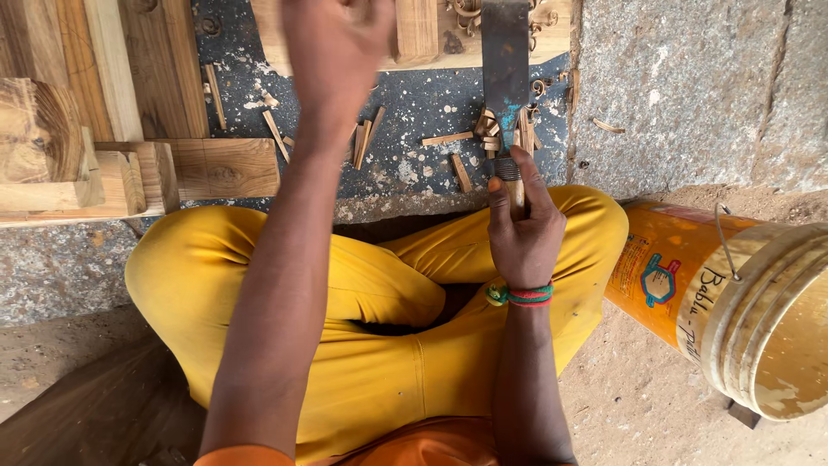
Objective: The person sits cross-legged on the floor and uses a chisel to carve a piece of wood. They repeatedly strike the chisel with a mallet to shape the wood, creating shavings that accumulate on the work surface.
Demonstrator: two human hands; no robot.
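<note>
Gripping chisel [505, 78], right hand [522, 229]; left hand [335, 52] raised, grip unclear (shavings [492, 129], bucket [742, 302] nearby).

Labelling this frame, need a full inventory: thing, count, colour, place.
chisel: one, dark broad blade with wooden handle, top centre, blade pointing away
plank: one, pale wood, top edge, on the mat
mat: one, dark, speckled white, under the plank
chips: many, tan, scattered on the mat
blocks: several, light brown, stacked at left
slab: one, grey stone, top right
bucket: one, orange with dirty cream rim and wire handle, on its side at right
ground: sandy brown, bottom right
trousers: yellow, legs crossed, centre
wristband: red, green and yellow, right wrist
left hand: raised, blurred, grip unclear
right hand: closed around the chisel handle
</note>
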